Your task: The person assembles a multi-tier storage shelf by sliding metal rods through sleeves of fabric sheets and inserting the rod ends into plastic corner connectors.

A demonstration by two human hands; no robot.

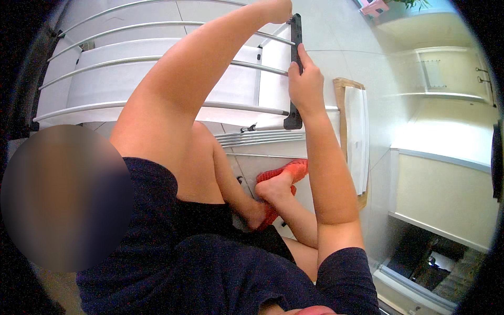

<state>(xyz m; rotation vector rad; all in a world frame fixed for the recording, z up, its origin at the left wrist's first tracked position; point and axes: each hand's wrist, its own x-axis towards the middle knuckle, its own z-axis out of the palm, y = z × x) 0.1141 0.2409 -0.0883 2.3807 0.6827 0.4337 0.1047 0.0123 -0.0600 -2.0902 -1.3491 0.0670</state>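
A rack frame lies before me, made of several silver metal tubes (105,64) running into a black plastic end bar (297,34) at its right. White fabric panels (157,79) show between and beneath the tubes. My right hand (307,86) grips the end bar near its middle, with the thumb on the near face and the index finger along its right side. At the top edge of the view, my left hand (275,10) is closed beside the far end of that bar. Its fingers are mostly hidden, so what it holds cannot be made out.
Beneath the near side of the frame lie several loose metal tubes (262,137). A flat cardboard piece (344,115) with white sheets (356,142) stands to the right on the tiled floor (380,123). Cream cabinets (441,194) are farther right. My feet in red slippers (273,173) are below.
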